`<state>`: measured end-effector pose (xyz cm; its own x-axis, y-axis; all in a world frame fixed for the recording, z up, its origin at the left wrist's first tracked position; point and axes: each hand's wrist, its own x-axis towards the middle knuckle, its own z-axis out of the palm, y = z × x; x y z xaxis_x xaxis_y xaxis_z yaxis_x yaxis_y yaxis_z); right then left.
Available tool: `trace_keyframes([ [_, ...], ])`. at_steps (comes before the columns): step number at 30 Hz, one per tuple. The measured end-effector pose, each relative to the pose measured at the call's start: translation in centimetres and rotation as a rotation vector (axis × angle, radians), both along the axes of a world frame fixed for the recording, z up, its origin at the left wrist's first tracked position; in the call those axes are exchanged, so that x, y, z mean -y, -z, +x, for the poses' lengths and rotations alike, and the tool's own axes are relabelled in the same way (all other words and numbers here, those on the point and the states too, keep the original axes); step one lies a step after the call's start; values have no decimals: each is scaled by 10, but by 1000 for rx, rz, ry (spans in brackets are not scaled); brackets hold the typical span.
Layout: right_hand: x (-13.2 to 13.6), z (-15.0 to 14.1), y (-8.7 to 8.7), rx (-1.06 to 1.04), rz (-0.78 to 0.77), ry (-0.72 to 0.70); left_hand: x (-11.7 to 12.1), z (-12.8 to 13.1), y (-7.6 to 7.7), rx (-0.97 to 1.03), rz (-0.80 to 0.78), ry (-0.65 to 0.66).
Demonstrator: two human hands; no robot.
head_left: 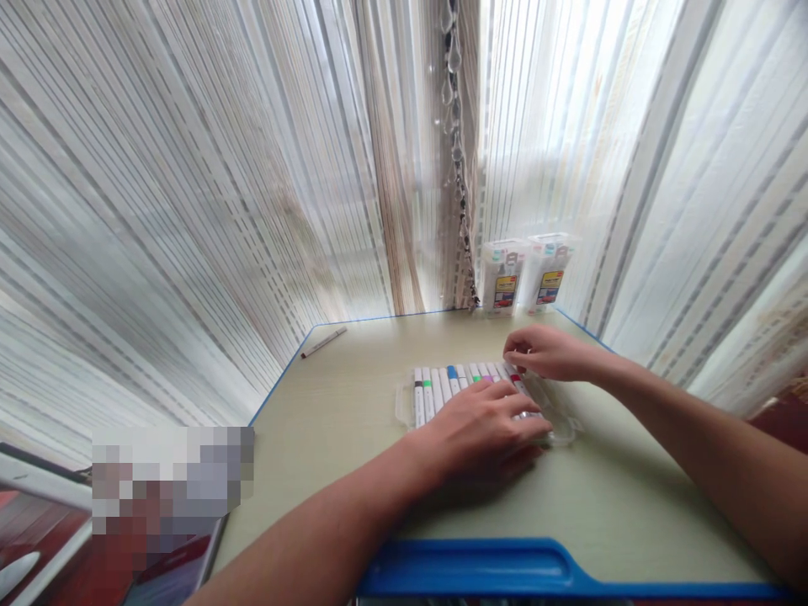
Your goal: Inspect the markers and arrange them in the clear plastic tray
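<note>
A row of white markers point(438, 390) with coloured bands lies side by side in a clear plastic case point(402, 406) on the desk. My left hand point(483, 417) rests flat over the right half of the row, its fingers stretched out and covering several markers. At the row's upper right corner, my right hand point(536, 351) is closed in a pinch on the far end of a marker with a red band point(516, 379). The case's clear right edge point(565, 431) shows beyond my left fingertips.
A single marker point(324, 342) lies at the desk's far left. Two clear packs point(503, 282) with yellow labels stand at the back right, before striped curtains point(252, 168). A blue trough point(467, 568) edges the desk's near side.
</note>
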<state>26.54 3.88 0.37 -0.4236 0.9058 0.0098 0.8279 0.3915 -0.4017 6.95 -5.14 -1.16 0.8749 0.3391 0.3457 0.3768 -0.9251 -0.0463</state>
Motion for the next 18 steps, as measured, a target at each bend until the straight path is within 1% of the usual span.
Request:
trace_keyframes([
  [7, 1, 1, -1, -3, 37, -2, -4, -1, 0, 25, -27, -71],
  [12, 0, 2, -1, -39, 5, -12, -6, -1, 1, 33, -39, -105],
  [18, -1, 3, -1, -26, 27, -16, -7, -2, 2, 44, -46, -134],
])
